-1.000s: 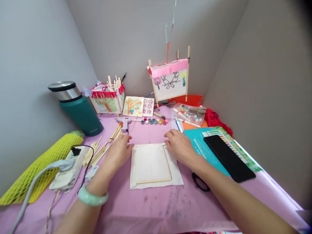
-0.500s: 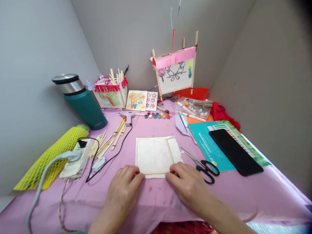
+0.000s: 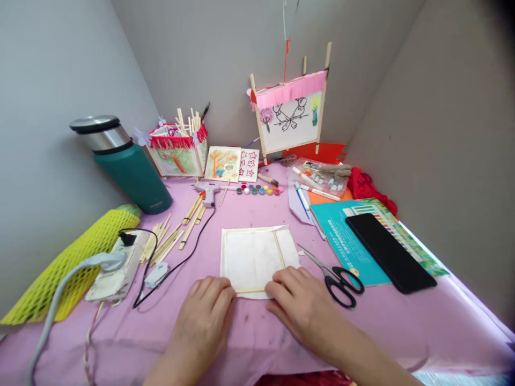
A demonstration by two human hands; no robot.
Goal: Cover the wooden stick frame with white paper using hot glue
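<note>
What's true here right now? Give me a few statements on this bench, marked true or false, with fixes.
The right hand rests on a wooden stick lying on a white cloth. True.
The left hand grips the scissors. False: the scissors lie open, right of the right hand.
A hot glue gun sits beside paint pots. True.
A black tablet leans against the back wall. False: it lies flat on a teal folder.

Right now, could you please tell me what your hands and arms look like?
The left hand and right hand are bare, with no gloves or rings showing. The right forearm has no sleeve or watch. The left wrist is cut off by the picture's edge, so anything worn there cannot be seen.
</note>
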